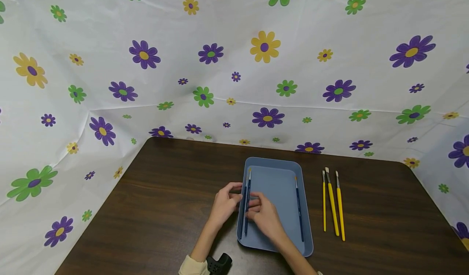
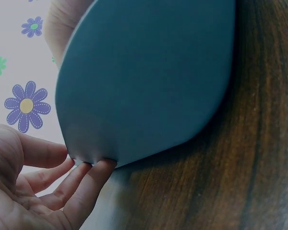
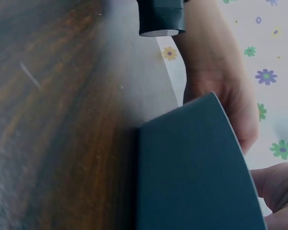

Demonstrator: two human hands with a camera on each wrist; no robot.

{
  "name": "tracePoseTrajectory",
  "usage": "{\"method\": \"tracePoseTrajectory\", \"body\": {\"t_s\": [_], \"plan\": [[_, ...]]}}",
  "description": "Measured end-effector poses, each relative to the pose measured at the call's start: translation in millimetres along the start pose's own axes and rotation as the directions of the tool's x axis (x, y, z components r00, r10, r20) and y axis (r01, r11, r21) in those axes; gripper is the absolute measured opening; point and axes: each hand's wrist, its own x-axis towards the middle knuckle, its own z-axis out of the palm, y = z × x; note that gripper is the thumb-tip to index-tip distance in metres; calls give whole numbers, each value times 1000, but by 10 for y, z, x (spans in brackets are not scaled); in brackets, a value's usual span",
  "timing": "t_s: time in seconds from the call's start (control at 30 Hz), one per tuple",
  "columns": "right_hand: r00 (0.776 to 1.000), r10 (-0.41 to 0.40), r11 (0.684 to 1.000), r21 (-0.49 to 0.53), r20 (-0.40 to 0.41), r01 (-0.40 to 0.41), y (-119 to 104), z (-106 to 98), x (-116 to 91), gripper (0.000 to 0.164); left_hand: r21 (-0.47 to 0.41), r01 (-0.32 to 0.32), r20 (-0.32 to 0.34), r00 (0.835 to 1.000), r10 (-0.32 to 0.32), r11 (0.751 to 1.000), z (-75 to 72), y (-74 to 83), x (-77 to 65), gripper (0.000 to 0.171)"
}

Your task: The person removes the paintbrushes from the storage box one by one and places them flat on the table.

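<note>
A shallow blue-grey tray [image 1: 275, 173] stands on the table. Near its left wall lie two dark blue paintbrushes, tips pointing away; my right hand [image 1: 266, 219] reaches inside and pinches the inner paintbrush [image 1: 249, 185] between thumb and fingers. The outer paintbrush [image 1: 242, 226] lies close beside it along the wall. My left hand [image 1: 222, 206] is at the tray's left side. In the left wrist view that hand [image 2: 53, 184] rests its slightly bent fingertips against the tray's edge. Another dark blue paintbrush [image 1: 299, 210] lies by the right wall. The right wrist view shows only part of my right hand [image 3: 281, 189].
Right of the tray, several yellow-handled paintbrushes lie side by side, among them a wide one [image 1: 332, 206]. The dark wooden table [image 1: 157, 210] ends at a flowered sheet [image 1: 220, 71] behind it. A black band [image 1: 219, 263] sits on my left wrist.
</note>
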Motion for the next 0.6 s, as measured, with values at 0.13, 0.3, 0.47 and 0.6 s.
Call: {"method": "tracePoseTrajectory", "body": {"t_s": [0.13,0.3,0.47,0.6], "plan": [[1000,25,1000,-2,-15,-25,-24,-37,12,57,3,2,-5,1000,-2,1000,4,-2,3,34],[999,45,998,42,-24,-44,-61,-125,29,58,-8,8,-1,1000,-8,1000,2,-8,0,34],[996,69,993,98,-60,-63,-123,-261,31,57,-16,3,-1,1000,-3,1000,6,-6,-5,35],[993,80,989,131,-85,-69,-158,-365,42,56,-23,4,-1,1000,-4,1000,6,10,-13,36]]}}
